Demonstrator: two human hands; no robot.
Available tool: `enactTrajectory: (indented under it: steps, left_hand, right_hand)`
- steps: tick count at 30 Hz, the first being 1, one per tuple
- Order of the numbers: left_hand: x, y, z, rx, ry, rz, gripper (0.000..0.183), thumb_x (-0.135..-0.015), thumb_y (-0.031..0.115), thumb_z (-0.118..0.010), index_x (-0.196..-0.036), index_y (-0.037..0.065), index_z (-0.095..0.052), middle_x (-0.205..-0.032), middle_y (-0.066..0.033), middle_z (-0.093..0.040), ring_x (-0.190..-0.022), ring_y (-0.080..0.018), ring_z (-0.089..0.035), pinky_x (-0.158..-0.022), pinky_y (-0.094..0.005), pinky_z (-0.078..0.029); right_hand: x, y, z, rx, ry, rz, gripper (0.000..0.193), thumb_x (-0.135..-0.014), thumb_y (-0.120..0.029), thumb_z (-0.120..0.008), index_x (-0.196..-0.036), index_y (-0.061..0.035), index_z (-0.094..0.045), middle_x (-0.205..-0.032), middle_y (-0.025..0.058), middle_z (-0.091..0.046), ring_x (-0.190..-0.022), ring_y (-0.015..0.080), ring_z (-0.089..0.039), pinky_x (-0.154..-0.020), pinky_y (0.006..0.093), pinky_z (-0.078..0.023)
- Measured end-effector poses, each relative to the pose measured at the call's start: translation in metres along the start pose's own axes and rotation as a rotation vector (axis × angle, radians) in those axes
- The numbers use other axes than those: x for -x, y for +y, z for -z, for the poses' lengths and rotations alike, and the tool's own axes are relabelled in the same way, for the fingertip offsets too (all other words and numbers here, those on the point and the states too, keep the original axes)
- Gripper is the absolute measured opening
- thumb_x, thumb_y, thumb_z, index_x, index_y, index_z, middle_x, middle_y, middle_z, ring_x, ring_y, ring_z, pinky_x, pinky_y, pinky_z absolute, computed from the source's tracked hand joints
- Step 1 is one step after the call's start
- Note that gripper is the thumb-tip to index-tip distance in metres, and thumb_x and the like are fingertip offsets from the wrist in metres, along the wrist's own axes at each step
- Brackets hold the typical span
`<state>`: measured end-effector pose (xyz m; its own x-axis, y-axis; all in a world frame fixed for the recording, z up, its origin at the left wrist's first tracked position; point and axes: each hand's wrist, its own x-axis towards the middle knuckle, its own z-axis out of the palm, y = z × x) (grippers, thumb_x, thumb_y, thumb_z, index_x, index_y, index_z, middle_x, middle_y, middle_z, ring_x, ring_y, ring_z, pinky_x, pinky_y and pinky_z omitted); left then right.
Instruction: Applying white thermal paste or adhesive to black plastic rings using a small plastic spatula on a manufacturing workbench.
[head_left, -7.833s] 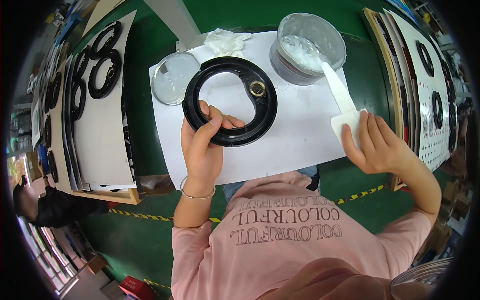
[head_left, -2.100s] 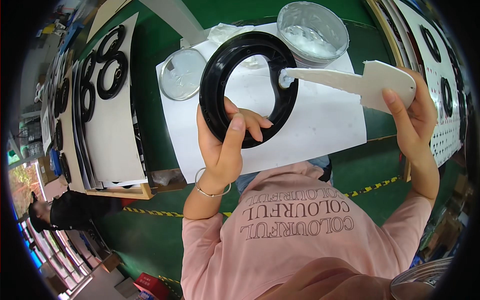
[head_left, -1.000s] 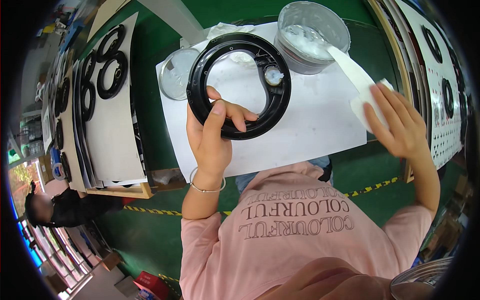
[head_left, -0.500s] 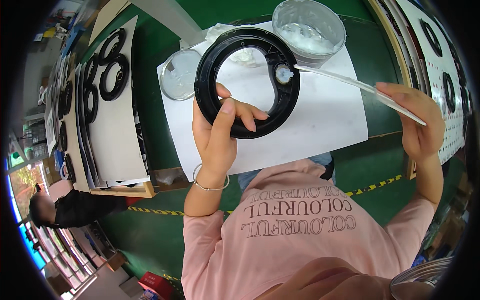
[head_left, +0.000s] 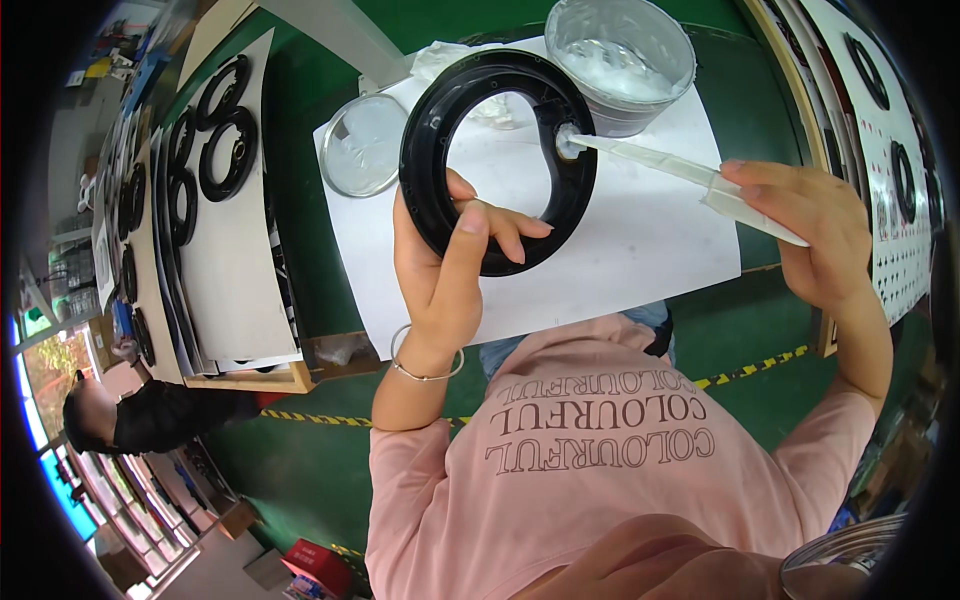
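1. Contact! The white spatula (head_left: 665, 166) has its narrow tip at the dab of white paste (head_left: 566, 141) in the round socket, on the right side of the black ring (head_left: 425, 160); half a second ago that tip was out by the ring's right outer edge.

2. And what does it mean? My reading: this is the applying or smoothing part of the work, no longer the scooping; a second back the blade was over at the grey tub (head_left: 612, 118), far right.

3. Right hand (head_left: 825, 225) has the spatula grasped by its broad end, fingers wrapped over it, the blade seen nearly edge-on and reaching left.

4. Left hand (head_left: 440, 285) grips the ring firmly at its near left part, thumb in front, fingers coming through the opening. The ring is held up above the white paper sheet (head_left: 660, 240), left of the tub, and looks turned a touch more edge-on than it was half a second ago.

5. Paste fills at least part of the socket; how evenly, I can't tell, because the tip covers some of it.

6. Around the action, little has shifted: tub far right with plenty of white paste inside, clear round lid (head_left: 362, 145) far left, crumpled tissue (head_left: 435, 62) beyond, partly behind the ring.
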<state>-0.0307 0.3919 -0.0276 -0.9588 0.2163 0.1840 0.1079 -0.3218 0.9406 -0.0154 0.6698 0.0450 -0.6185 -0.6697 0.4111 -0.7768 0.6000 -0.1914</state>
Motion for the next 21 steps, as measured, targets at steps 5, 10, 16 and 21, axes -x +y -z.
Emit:
enactTrajectory:
  steps: [5, 10, 16, 21]
  left_hand:
    - [0.002, -0.008, 0.001, -0.07, -0.053, -0.088, 0.012, -0.086, 0.0, -0.036, -0.097, -0.001, -0.032, -0.076, -0.0083, -0.044, -0.062, -0.0173, -0.055, -0.067, -0.0376, -0.049]
    - [0.002, -0.011, 0.0, -0.121, -0.053, -0.123, 0.013, -0.085, -0.001, -0.036, -0.097, -0.001, -0.031, -0.081, -0.0078, -0.041, -0.063, -0.0155, -0.054, -0.066, -0.035, -0.05]
    - [0.0, -0.011, -0.003, -0.175, -0.031, -0.148, 0.012, -0.086, -0.001, -0.036, -0.097, -0.002, -0.03, -0.08, -0.0077, -0.042, -0.063, -0.0157, -0.055, -0.066, -0.0351, -0.049]
    - [-0.001, -0.012, -0.001, -0.168, -0.039, -0.144, 0.012, -0.086, 0.0, -0.036, -0.097, -0.001, -0.03, -0.075, -0.0078, -0.044, -0.063, -0.0173, -0.056, -0.066, -0.0342, -0.049]
  right_hand:
    - [0.011, -0.007, -0.013, -0.164, 0.044, -0.29, 0.015, -0.08, -0.002, -0.052, -0.094, 0.0036, -0.052, -0.086, 0.0134, -0.06, -0.069, 0.0184, -0.058, -0.061, 0.0244, -0.045]
    - [0.022, -0.008, -0.037, -0.486, 0.273, -0.595, 0.017, -0.082, -0.004, -0.053, -0.095, 0.0049, -0.051, -0.08, 0.0104, -0.059, -0.071, 0.012, -0.057, -0.062, 0.0216, -0.045]
    - [0.025, -0.01, -0.051, -0.775, 0.396, -0.798, 0.025, -0.082, -0.007, -0.054, -0.103, 0.0044, -0.047, -0.089, 0.0074, -0.057, -0.078, 0.0092, -0.054, -0.068, 0.0212, -0.045]
    - [0.023, -0.003, -0.065, -1.107, 0.429, -1.028, 0.033, -0.083, -0.012, -0.053, -0.111, 0.0018, -0.045, -0.099, 0.0072, -0.056, -0.087, 0.0112, -0.055, -0.076, 0.0243, -0.044]
